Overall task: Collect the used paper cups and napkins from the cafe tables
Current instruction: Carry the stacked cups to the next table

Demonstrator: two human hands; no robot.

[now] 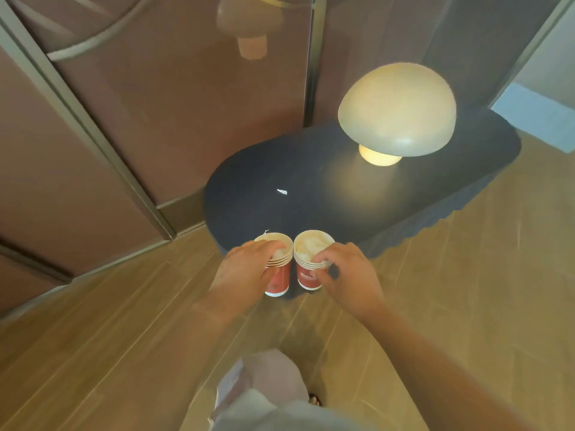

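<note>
**Holding two light cup stacks**

Your left hand point(245, 269) curls round the left cup stack point(281, 279); your right hand point(348, 275) pinches the rim of the right cup stack point(306, 276) — both at the table's point(249, 188) near edge. Nested paper crushes easily — grip the sidewalls gently; napkins point(311, 244) sit loose inside.

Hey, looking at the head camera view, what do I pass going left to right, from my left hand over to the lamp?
In order: left hand → stack of red paper cups it grips → second stack of red paper cups, white napkin inside → right hand gripping that stack → cream mushroom-shaped table lamp.
</note>
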